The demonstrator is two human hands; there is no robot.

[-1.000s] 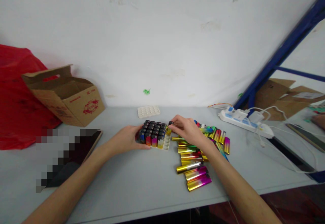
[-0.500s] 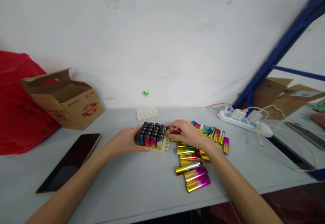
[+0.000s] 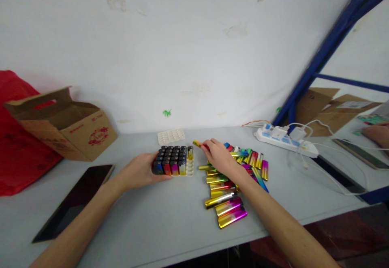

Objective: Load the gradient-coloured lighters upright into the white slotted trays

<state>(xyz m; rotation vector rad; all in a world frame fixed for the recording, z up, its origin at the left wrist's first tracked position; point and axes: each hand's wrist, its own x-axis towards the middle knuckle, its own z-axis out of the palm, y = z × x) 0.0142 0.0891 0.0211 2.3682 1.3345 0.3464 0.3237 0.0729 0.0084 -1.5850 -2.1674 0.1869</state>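
Observation:
Several lighters (image 3: 174, 168) with black tops stand upright in rows in a pale tray (image 3: 189, 169), whose right column shows bare slots below one yellow lighter. My left hand (image 3: 146, 171) is wrapped round the left side of this block. Just right of the tray, my right hand (image 3: 217, 154) pinches a lighter (image 3: 198, 143) with a yellow end, raised above the table. Under and beside my right forearm lies a loose spread of shiny lighters (image 3: 223, 187) in gold, red, green and purple.
Behind the block lies another pale tray (image 3: 171, 136). An open cardboard box (image 3: 88, 132), a red bag (image 3: 18, 138) and a dark tablet (image 3: 74, 201) are at the left. At the right are a power strip (image 3: 285, 141) with cables, a blue frame (image 3: 322, 53) and another person's hand (image 3: 377, 133).
My right hand has drawn a little away from the tray, and the lighter in it now shows its yellow end. The whole view has shifted slightly. My left hand stays at the block.

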